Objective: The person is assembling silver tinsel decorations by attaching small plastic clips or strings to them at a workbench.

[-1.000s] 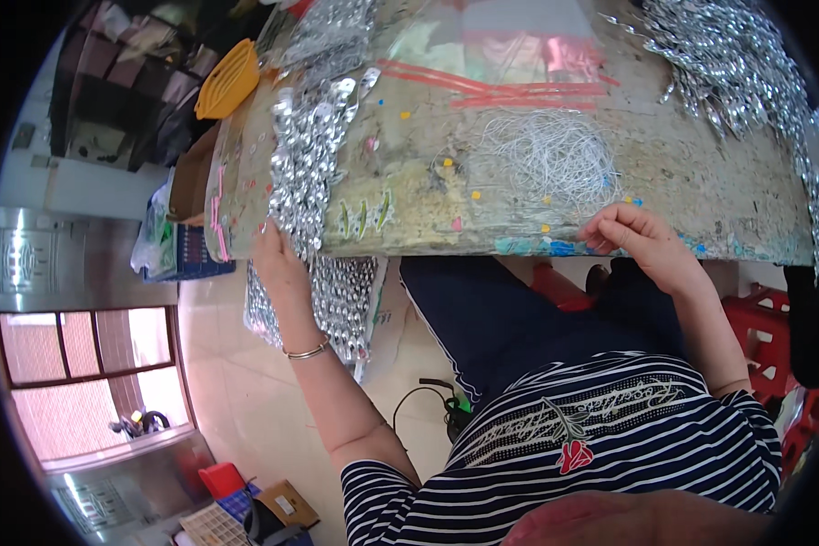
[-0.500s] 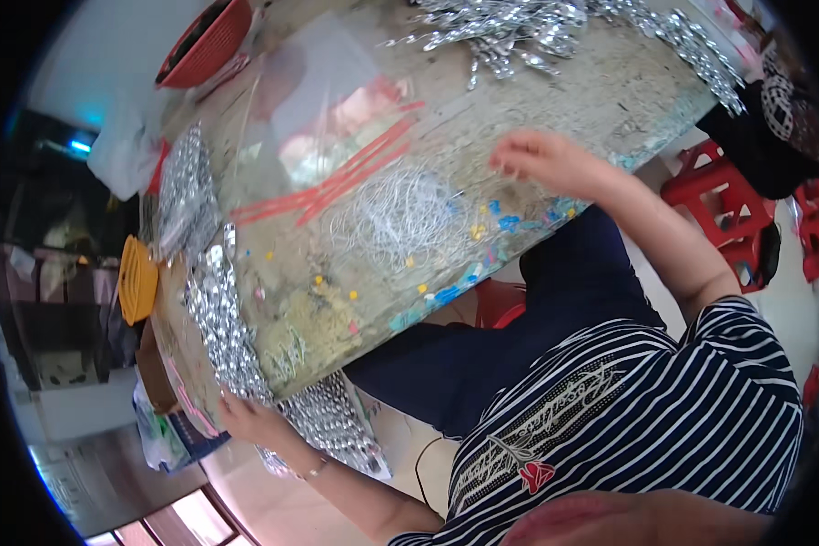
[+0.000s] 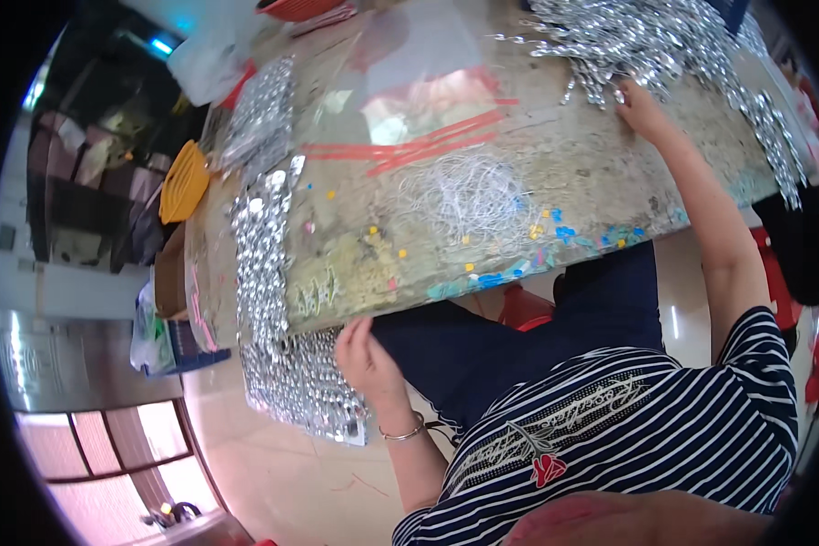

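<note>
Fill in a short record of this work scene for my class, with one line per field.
Left hand: beside the table's front edge; grip unclear
Right hand: at the near edge of a silver pile; grip unclear
Table centre: tangled white thread; red strips beyond it
Table left: a band of silver pieces
Left edge: yellow basket

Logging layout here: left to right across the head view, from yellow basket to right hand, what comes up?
Yellow basket, left-side silver strands, left hand, tangled white thread, right hand.
</note>
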Tool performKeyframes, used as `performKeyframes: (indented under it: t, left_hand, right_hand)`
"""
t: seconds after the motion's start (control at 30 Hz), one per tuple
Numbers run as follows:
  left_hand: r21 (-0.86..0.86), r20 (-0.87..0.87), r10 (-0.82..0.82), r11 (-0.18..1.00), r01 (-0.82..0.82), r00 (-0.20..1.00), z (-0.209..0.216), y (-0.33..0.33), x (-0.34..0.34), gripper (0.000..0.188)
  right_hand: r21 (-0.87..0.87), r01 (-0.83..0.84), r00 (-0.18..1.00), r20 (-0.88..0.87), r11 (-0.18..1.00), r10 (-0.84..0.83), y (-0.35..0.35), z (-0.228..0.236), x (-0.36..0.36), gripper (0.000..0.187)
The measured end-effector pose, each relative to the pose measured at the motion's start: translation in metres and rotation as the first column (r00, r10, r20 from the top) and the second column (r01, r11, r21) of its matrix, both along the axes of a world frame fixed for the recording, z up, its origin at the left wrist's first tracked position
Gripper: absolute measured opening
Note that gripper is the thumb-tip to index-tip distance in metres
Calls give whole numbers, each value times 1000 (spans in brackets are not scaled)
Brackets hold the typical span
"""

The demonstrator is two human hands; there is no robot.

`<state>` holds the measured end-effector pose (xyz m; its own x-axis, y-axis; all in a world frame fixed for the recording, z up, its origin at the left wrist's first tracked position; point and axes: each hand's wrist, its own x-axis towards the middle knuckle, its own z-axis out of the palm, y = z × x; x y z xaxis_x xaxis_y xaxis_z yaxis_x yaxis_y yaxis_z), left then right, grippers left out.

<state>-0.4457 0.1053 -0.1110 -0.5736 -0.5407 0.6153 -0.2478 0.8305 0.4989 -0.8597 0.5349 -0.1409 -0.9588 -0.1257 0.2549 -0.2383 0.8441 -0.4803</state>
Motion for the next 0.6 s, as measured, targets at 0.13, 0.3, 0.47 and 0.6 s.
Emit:
performKeyframes:
  t: [0.13,0.3,0.47,0.6]
  left_hand:
    - [109,44,-180,979,175,983,-3,17,9,17]
    - [185,8,-280,944,274,960,-1,28,7,18]
    - [194,-20,-323,927,321,946,4,30,7,18]
    - [243,-28,-337,911,334,941,6,37,8,19]
  right_hand:
    - [224,13,1000,-16,974,-10,-2,5,-3,30]
    - [73,-59,998,-14,996,60,12,11,-1,29]
    - [-260,-127,975,144,957,169,-18,72,59,20]
    - [-361,-131,977,108,923,181,-32,124,118,23]
